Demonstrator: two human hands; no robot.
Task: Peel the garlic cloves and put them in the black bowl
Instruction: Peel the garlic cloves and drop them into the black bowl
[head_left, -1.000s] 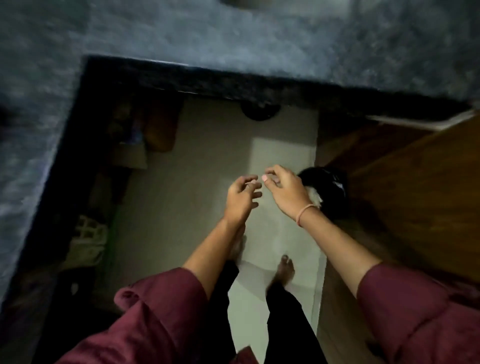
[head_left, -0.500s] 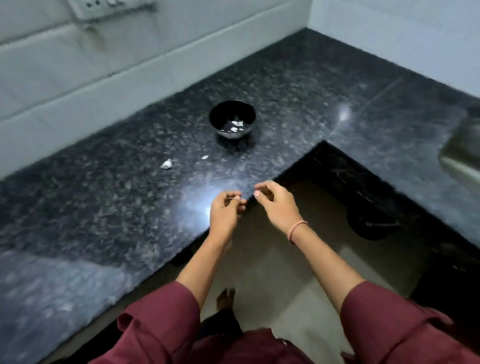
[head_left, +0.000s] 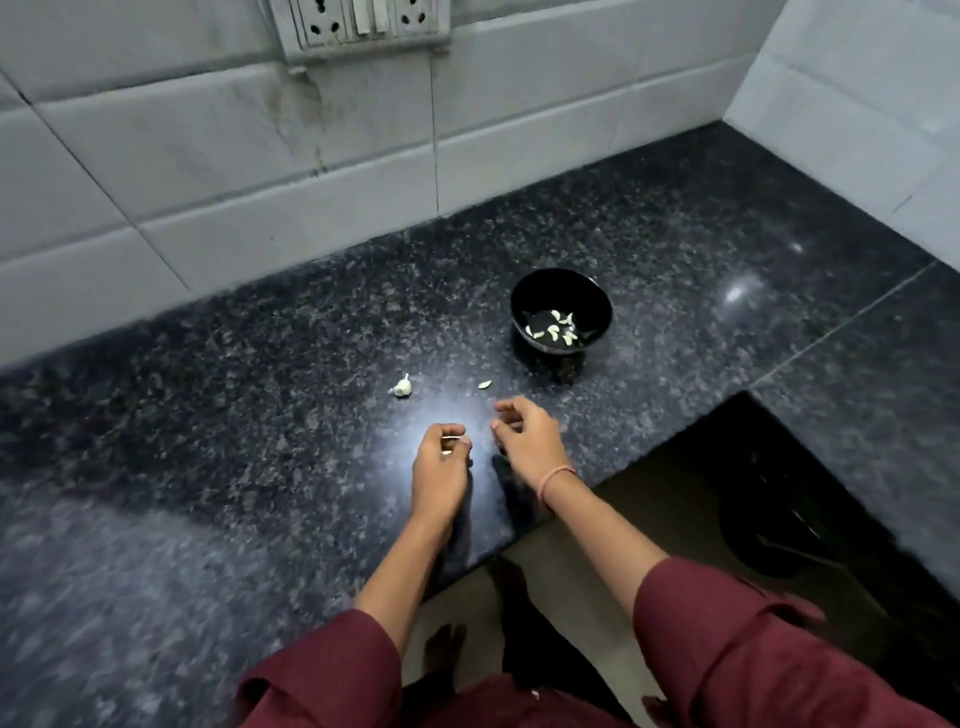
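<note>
The left hand (head_left: 441, 470) pinched a small garlic clove (head_left: 450, 441); the right hand (head_left: 527, 441) curled beside it, grip unclear; peeled cloves (head_left: 556, 330) lay in the black bowl (head_left: 550, 291).

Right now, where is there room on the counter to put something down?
Bare: the counter left of the garlic clove, and the stretch right of the black bowl up to the wall. Crowded: between the bowl and the left hand and right hand, where the clove and a small bit lie.
</note>
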